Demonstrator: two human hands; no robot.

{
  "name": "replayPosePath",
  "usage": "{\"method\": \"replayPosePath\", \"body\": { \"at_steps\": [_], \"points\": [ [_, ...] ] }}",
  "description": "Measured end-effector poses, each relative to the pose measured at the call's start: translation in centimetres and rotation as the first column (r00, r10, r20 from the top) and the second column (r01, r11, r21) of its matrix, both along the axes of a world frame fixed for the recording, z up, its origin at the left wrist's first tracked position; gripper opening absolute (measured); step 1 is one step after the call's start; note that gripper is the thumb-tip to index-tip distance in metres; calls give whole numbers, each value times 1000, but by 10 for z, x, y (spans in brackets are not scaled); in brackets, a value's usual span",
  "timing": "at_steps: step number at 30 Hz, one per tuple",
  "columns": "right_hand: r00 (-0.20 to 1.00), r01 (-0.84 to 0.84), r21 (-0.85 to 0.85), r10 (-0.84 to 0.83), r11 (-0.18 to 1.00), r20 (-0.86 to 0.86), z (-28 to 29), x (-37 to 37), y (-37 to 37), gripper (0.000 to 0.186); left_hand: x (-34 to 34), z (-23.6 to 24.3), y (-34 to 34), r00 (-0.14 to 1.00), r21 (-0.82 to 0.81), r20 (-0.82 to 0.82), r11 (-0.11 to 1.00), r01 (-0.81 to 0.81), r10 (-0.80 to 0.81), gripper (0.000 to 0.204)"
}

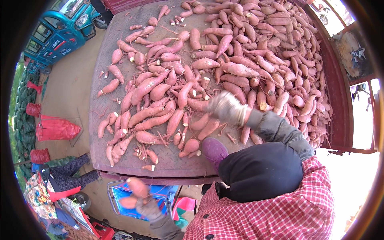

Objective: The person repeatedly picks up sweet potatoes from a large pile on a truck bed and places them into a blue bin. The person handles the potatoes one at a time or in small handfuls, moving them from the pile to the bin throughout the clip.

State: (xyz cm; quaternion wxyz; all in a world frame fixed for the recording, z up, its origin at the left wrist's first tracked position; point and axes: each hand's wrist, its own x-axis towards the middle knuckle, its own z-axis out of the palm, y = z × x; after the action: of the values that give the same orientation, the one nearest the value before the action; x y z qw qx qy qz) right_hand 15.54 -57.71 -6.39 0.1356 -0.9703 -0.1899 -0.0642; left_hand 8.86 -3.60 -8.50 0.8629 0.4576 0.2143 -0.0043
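My gloved left hand (148,207) is beyond the truck bed's front edge, above a blue folding seat (157,196). It is closed on sweet potatoes (138,187), two of which show, smeared by motion. My right hand (225,108), in a pale dirty glove, is over the middle of the bed between loose roots and the large heap. Motion smears its fingers, so I cannot tell whether it grips anything. Just left of it lie sweet potatoes (209,128). Loose sweet potatoes (148,86), some with cut pale ends, spread across the left half of the bed.
A big heap of sweet potatoes (276,52) fills the bed's right side against its red side wall (340,96). My purple shoe (214,151) rests on the bed's edge. Red mesh bags (58,129), another person (42,192) and a teal vehicle (56,38) are to the left.
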Motion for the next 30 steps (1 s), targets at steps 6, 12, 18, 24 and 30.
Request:
{"method": "replayPosePath", "body": {
  "at_steps": [6, 12, 18, 24, 30],
  "points": [
    [734, 669, -337, -661, 663, 157, 10, 23, -115, 61, -60, -27, 148, 847, 502, -472, 865, 31, 244, 47],
    [808, 587, 147, -567, 796, -158, 19, 34, -107, 60, -10, -24, 57, 970, 914, -180, 391, 104, 163, 53],
    [835, 426, 825, 190, 372, -516, 42, 38, 14, 69, 75, 20, -171, 872, 330, -93, 811, 482, -480, 45],
    [922, 260, 812, 115, 522, -370, 15, 3, 84, 38, 83, 4, -261, 767, -68, -14, 766, 639, -642, 46],
    [617, 644, 735, 425, 211, -663, 2, -43, 106, 43, 77, 8, -262, 881, -110, 149, 878, 466, -449, 51]
  ]
}}
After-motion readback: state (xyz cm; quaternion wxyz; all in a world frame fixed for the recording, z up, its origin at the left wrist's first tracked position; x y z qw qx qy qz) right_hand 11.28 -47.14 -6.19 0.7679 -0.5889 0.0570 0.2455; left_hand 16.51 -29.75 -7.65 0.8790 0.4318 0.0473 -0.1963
